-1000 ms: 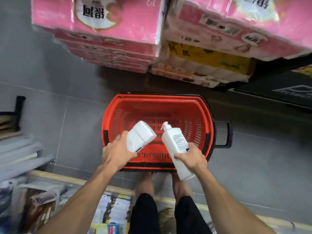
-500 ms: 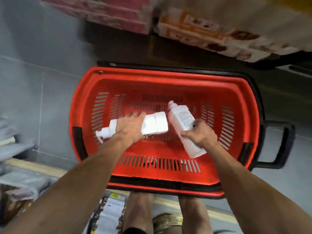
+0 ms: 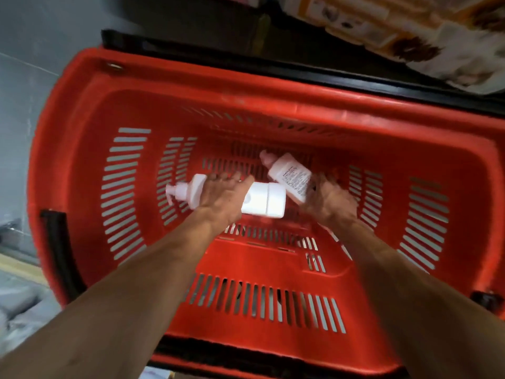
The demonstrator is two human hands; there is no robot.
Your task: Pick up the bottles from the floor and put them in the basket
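Observation:
The red plastic basket (image 3: pixel 191 83) fills most of the view, and both my hands reach deep inside it. My left hand (image 3: pixel 222 199) grips a white pump bottle (image 3: pixel 266 199) from above. That bottle lies sideways near the basket's floor, with its pump pointing left. My right hand (image 3: pixel 332 201) holds the lower end of a second white bottle (image 3: pixel 289 177). This one has a printed label and is tilted with its nozzle up and to the left. The two bottles almost touch in the middle.
A black handle bar (image 3: pixel 273 73) lies along the basket's far rim. Packs of paper goods (image 3: pixel 404 28) are stacked at the top right, just beyond it. Grey tiled floor (image 3: pixel 24 91) shows on the left.
Both hands have carried the bottles from above the rim down to near the basket's floor. The left bottle turned sideways. My head has come much closer to the basket.

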